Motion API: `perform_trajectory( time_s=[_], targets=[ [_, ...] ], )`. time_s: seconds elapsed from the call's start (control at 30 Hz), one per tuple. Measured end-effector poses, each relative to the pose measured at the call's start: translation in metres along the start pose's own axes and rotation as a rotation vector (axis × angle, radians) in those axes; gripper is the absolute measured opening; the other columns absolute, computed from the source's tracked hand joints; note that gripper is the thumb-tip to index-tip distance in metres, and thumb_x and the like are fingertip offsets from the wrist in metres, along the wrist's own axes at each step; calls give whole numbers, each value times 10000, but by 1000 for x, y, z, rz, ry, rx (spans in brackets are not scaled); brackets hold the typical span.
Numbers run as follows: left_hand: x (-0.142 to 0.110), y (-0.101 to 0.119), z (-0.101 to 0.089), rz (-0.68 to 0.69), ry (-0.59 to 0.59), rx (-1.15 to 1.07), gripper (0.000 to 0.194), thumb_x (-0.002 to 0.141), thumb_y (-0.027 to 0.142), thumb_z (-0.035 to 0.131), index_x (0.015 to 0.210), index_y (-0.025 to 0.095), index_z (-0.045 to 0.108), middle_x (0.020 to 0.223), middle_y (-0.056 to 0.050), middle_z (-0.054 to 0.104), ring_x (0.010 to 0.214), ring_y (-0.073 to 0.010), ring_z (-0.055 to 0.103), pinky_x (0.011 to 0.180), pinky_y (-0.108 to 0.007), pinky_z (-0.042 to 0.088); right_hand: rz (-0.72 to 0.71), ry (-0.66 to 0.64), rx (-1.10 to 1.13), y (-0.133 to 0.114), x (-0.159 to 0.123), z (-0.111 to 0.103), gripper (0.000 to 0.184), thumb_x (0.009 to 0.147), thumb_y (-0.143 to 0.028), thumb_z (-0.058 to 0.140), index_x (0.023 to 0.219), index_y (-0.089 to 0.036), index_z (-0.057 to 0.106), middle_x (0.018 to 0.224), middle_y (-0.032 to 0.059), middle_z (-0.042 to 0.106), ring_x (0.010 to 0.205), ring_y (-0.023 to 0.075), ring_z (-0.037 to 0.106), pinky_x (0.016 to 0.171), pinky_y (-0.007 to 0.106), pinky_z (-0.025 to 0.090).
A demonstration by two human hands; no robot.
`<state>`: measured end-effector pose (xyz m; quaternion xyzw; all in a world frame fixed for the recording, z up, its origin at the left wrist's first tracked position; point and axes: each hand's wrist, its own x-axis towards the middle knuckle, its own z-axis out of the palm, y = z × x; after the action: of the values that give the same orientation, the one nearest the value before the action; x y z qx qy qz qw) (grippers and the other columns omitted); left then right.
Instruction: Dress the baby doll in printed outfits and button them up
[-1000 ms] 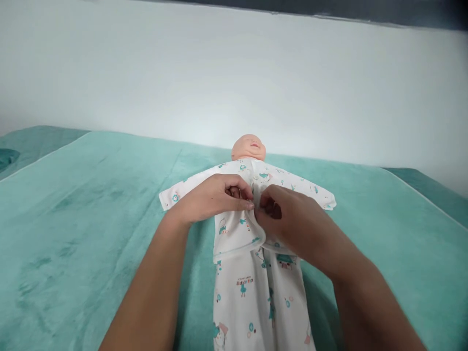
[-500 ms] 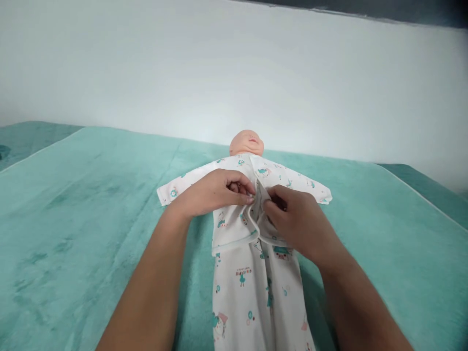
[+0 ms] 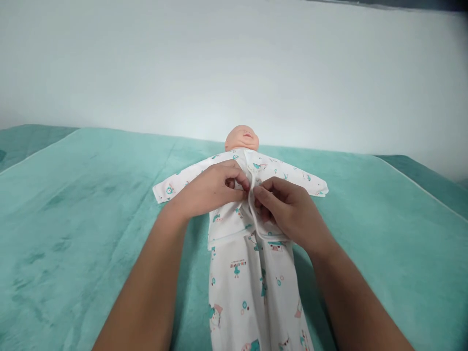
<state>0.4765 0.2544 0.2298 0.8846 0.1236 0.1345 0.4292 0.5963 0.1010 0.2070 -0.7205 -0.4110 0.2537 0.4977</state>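
Observation:
A baby doll (image 3: 241,138) lies on its back, arms stretched out to both sides. It wears a white printed jacket (image 3: 228,219) and matching trousers (image 3: 234,292). At the jacket's front opening, my left hand (image 3: 219,187) pinches the left-side edge between thumb and fingers. Close beside it, my right hand (image 3: 283,202) has thumb and forefinger closed on the other front edge, which laps over toward the middle. The fingers hide any fastener there. Below the hands the jacket hem lies over the top of the trousers.
A turquoise plush blanket (image 3: 91,234) spreads under the doll, with a pale edge line at either side. Darker green cloth (image 3: 413,170) shows beyond it at the right. Behind stands a plain white wall (image 3: 183,68).
My right hand has brought its jacket edge left and over the opening, so the two edges now meet. My left hand keeps its pinch. The view has shifted slightly.

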Motion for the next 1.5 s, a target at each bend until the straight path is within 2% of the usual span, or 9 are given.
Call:
perform_trajectory(
  time_s=[0.13, 0.3, 0.47, 0.67, 0.83, 0.97, 1.27, 1.5],
  targets=[
    [-2, 5, 0, -42, -38, -119, 51, 797, 239, 635, 791, 196, 660, 760, 25, 617, 699, -115, 546, 619, -234, 423, 13, -15, -64, -4, -2, 1, 277, 837, -461, 681, 776, -202, 604, 637, -27, 583, 570, 98, 481, 544, 238, 372],
    [-3, 7, 2, -91, -39, -226, 87, 812, 269, 669, 815, 184, 685, 758, -1, 660, 702, -130, 605, 629, -245, 457, 29, -117, 137, 6, 3, -7, 242, 860, -413, 674, 785, -199, 591, 604, -41, 541, 529, 79, 453, 496, 213, 342],
    [-5, 8, 2, -72, -69, -378, 112, 861, 279, 660, 843, 176, 702, 736, 0, 660, 655, -108, 615, 633, -236, 490, 60, -119, 345, 15, 8, -13, 238, 824, -396, 729, 798, -192, 610, 574, -41, 519, 491, 72, 453, 438, 198, 298],
    [-4, 6, 4, -80, -65, -461, 89, 866, 246, 670, 844, 168, 708, 715, 1, 664, 641, -98, 619, 648, -228, 513, 37, -119, 401, 20, 11, -13, 241, 815, -395, 747, 807, -182, 635, 581, -33, 530, 484, 65, 446, 435, 194, 304],
    [-2, 6, 6, -111, -46, -477, 48, 833, 200, 694, 808, 161, 681, 696, 8, 669, 624, -98, 628, 628, -223, 516, 24, -139, 429, 21, 12, -13, 226, 855, -402, 703, 842, -184, 642, 580, -29, 540, 489, 74, 468, 427, 193, 311],
    [0, 7, 7, -141, -23, -453, 85, 816, 187, 699, 751, 160, 651, 643, 11, 665, 603, -101, 630, 620, -225, 519, 8, -158, 421, 19, 12, -14, 223, 819, -369, 743, 884, -202, 611, 620, -43, 539, 491, 67, 463, 410, 181, 291],
    [-1, 10, 6, -176, -52, -412, 133, 765, 284, 764, 791, 164, 711, 749, -9, 706, 667, -122, 666, 661, -240, 579, 45, -117, 219, 16, 11, -11, 229, 802, -314, 733, 900, -219, 547, 577, -59, 554, 467, 70, 463, 411, 171, 327],
    [-2, 11, 7, -184, -26, -342, 80, 799, 246, 707, 790, 167, 709, 740, -5, 711, 646, -114, 673, 635, -219, 574, 39, -121, 226, 16, 11, -11, 277, 771, -333, 755, 887, -213, 533, 579, -56, 569, 459, 70, 470, 409, 175, 328]
  ],
)
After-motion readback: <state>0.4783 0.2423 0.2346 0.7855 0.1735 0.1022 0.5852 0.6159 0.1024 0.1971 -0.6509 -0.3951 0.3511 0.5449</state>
